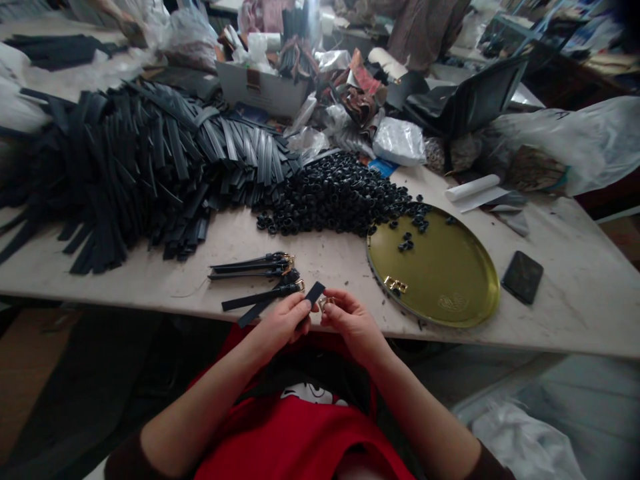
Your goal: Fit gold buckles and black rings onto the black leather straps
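Note:
At the table's front edge, my left hand (291,316) is closed on a black strap (315,293), whose end sticks up past the thumb. Close beside it, my right hand (351,321) pinches a small gold buckle (325,303) near that strap. Whether the buckle touches the strap I cannot tell. Just left of my hands lie several black straps with buckles (255,268). More gold buckles (395,285) rest on a round gold-coloured tray (450,267) to the right, with a few small black loops (407,241) there too.
A large heap of black straps (165,153) covers the table's left side. Next to it is a pile of black loops (335,190). A dark phone (523,277) lies right of the tray. Behind stand a white box (270,91) and plastic-wrapped bundles (399,141). Another person's torso (425,30) shows at the back.

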Demonstrator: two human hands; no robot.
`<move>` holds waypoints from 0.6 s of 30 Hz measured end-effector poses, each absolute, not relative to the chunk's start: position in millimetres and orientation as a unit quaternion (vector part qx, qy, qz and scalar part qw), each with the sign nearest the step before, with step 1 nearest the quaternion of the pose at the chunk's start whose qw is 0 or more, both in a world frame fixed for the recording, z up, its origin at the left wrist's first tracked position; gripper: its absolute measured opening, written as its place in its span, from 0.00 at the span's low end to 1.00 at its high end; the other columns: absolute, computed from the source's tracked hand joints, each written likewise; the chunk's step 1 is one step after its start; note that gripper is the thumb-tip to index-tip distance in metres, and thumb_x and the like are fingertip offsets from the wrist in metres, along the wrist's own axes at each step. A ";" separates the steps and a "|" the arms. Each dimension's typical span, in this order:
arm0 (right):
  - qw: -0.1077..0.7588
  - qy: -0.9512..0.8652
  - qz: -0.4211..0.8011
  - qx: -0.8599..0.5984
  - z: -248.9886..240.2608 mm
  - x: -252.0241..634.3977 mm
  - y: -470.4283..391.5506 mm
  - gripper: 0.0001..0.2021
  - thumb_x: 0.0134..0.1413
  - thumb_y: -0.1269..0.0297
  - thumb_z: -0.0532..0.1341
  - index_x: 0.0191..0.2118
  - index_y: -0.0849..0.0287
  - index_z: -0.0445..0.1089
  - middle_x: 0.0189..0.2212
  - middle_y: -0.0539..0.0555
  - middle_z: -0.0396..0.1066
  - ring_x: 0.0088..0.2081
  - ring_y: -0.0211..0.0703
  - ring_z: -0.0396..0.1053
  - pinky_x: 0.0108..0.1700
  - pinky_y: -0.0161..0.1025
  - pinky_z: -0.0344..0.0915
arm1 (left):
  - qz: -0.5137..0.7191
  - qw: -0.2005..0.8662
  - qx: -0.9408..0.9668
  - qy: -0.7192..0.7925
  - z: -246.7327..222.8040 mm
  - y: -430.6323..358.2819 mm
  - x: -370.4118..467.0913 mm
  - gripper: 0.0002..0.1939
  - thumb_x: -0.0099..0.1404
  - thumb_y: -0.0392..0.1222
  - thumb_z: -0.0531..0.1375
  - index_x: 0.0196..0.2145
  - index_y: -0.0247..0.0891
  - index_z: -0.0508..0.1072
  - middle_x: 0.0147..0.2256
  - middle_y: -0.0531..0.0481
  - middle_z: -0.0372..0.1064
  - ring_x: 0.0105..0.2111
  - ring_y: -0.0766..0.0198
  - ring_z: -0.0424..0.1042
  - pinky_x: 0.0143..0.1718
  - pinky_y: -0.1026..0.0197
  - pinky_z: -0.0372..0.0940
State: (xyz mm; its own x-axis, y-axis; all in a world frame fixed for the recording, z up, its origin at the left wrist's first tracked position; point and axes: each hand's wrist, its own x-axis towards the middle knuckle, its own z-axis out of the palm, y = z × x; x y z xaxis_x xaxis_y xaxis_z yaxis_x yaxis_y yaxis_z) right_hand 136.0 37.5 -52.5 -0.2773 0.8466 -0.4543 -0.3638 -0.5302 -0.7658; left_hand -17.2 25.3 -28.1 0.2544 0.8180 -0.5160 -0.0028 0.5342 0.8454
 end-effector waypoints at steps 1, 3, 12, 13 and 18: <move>0.420 -0.232 0.750 -0.455 -52.5 135.0 37.2 0.14 0.38 0.65 0.68 0.36 0.58 0.69 0.26 0.46 0.70 0.24 0.29 0.66 0.30 0.30 0.65 | 0.286 0.670 0.411 0.549 -29.5 23.5 -17.1 0.12 0.61 0.49 0.49 0.32 0.36 0.63 0.16 0.60 0.53 0.14 0.74 0.50 0.15 0.70 0.45; 0.444 -0.151 0.756 -0.457 -52.0 133.5 36.6 0.15 0.34 0.66 0.69 0.33 0.58 0.69 0.23 0.45 0.69 0.23 0.28 0.66 0.28 0.28 0.66 | 0.265 0.619 0.474 0.567 -32.3 18.9 -17.2 0.13 0.61 0.48 0.48 0.31 0.36 0.64 0.17 0.59 0.54 0.16 0.72 0.54 0.17 0.69 0.48; 0.411 -0.125 0.794 -0.431 -52.6 129.3 10.6 0.15 0.35 0.64 0.69 0.32 0.59 0.68 0.22 0.45 0.67 0.21 0.27 0.63 0.24 0.25 0.63 | 0.161 0.461 0.682 0.545 -26.7 6.0 -15.2 0.13 0.64 0.44 0.46 0.31 0.38 0.67 0.28 0.51 0.68 0.29 0.63 0.66 0.31 0.63 0.57; 0.419 -0.168 0.775 -0.441 -51.9 128.5 6.6 0.14 0.36 0.63 0.68 0.32 0.59 0.68 0.21 0.44 0.67 0.20 0.27 0.62 0.24 0.26 0.62 | 0.173 0.468 0.676 0.543 -25.6 4.7 -14.0 0.12 0.63 0.44 0.47 0.31 0.37 0.67 0.29 0.51 0.67 0.30 0.63 0.65 0.31 0.63 0.57; 0.476 -0.354 0.618 -0.516 -49.3 127.0 -8.4 0.12 0.40 0.59 0.66 0.29 0.59 0.67 0.23 0.46 0.67 0.25 0.32 0.63 0.28 0.32 0.62 | 0.223 0.540 0.607 0.538 -24.7 -6.9 -12.1 0.08 0.61 0.42 0.49 0.31 0.36 0.64 0.25 0.54 0.63 0.26 0.66 0.62 0.26 0.66 0.56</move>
State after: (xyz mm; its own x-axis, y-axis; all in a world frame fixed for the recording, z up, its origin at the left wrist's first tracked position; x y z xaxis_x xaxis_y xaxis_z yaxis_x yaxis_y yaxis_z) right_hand 127.0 -8.4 -49.3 -0.0151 0.9539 -0.2997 -0.2230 -0.2954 -0.9290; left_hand -12.1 -6.9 -24.7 0.3210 0.8949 -0.3101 0.4120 0.1628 0.8965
